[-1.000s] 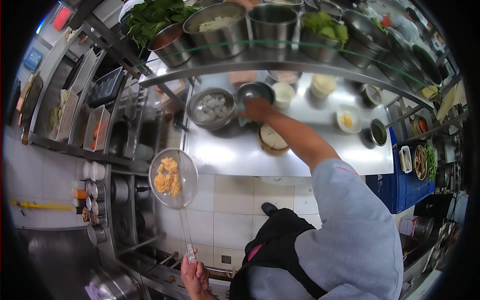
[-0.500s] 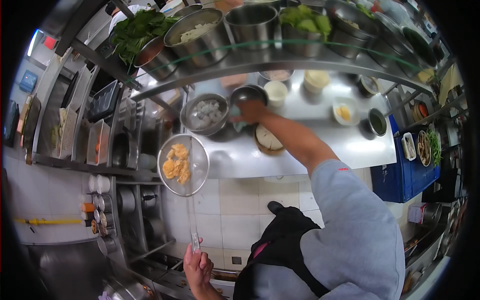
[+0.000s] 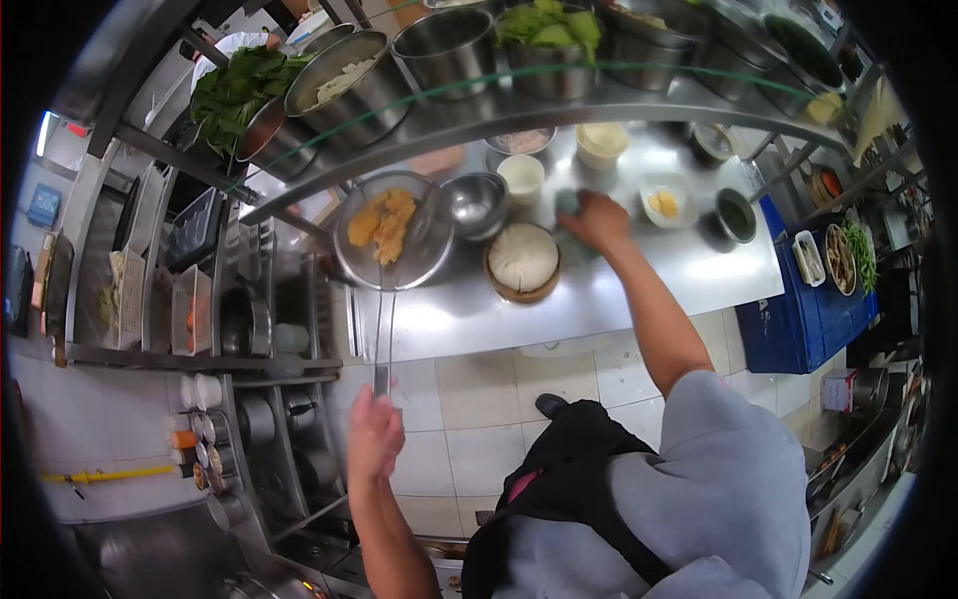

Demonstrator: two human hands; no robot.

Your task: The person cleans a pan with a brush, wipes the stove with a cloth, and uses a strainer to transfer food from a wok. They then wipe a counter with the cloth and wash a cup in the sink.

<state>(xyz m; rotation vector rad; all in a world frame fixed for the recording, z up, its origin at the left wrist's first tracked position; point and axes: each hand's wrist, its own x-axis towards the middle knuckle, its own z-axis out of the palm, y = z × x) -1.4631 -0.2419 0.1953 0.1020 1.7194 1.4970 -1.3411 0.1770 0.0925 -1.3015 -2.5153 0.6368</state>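
Left hand (image 3: pixel 374 434) has a closed grip on the long handle of the wire strainer (image 3: pixel 394 240). A second ago the strainer hung out over the tiled floor, off the left edge of the surface (image 3: pixel 519 309); now it's been swung up and sits over the surface's far-left corner, above the spot where the bowl of pale pieces showed earlier, which can't be made out now. Fried golden pieces (image 3: pixel 381 224) are in the mesh, none spilled that I can see. Right hand (image 3: pixel 596 220) has shifted too: it was at the small steel bowl (image 3: pixel 475 203), now it's further right along the back of the surface, palm down, fingers closed on a greenish cloth (image 3: pixel 569 205). It lies between the white cup (image 3: pixel 523 176) and the dish with yellow contents (image 3: pixel 663 205). Bamboo steamer (image 3: pixel 521 260) with a white round on top sits just beside that hand, nearer the front edge. Read: the fried load has been carried from the cooking side to the prep surface while the right hand works the cloth. Overhead shelf (image 3: pixel 559 110) carries steel tubs of greens.
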